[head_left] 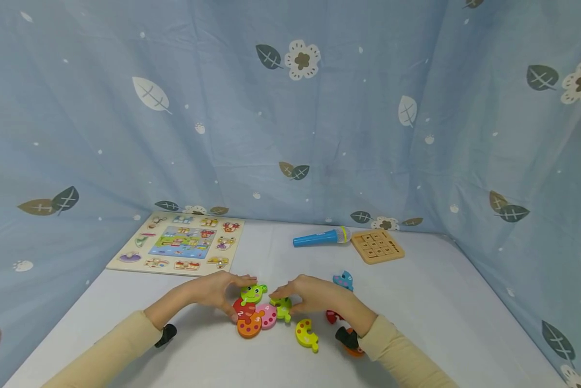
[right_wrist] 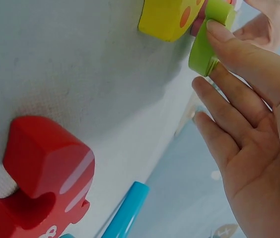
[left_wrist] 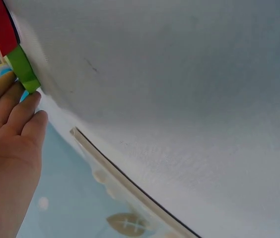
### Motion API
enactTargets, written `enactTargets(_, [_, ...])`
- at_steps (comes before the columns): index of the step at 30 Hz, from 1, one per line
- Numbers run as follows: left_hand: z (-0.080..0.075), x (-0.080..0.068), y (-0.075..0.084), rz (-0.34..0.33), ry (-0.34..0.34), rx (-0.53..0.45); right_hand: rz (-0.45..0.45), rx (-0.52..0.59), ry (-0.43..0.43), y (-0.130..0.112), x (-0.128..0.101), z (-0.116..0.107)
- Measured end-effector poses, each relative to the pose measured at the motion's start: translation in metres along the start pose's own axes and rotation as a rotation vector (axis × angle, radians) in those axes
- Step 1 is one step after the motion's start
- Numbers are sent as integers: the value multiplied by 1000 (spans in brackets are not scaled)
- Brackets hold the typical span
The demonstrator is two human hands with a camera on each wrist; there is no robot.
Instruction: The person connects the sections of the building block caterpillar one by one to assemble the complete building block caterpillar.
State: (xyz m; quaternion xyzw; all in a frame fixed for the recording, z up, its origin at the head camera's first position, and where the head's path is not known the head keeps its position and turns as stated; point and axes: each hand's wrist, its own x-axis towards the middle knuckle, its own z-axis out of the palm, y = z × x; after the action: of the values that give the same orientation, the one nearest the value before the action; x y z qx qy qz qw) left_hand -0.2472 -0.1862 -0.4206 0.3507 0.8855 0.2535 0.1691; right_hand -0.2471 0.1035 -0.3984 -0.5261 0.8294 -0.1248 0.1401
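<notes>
Your right hand (head_left: 315, 293) pinches green piece (head_left: 283, 311) between thumb and fingers; piece sits right beside pink piece (head_left: 269, 317). Your left hand (head_left: 216, 290) grips joined red piece (head_left: 242, 307) and frog head (head_left: 253, 294), thumb at red.

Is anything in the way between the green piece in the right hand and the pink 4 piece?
Nothing visible. In the head view, the green piece, pinched by the right hand, sits right beside the pink 4 piece. The yellow piece lies nearer the person, not between them.
</notes>
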Motion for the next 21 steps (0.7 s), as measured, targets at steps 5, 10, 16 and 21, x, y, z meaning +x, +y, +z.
enactTargets(5, [0,1,0,0,2,6,7,-7,-15,0,2,1])
enactTargets(10, [0,1,-1,1,2,-5,5,-17,-25,2,4,4])
enactTargets(16, [0,0,-2,8,4,-10,20,21,-32,2,6,6])
enactTargets(21, [1,1,-2,22,10,3,31,29,-31,2,7,6])
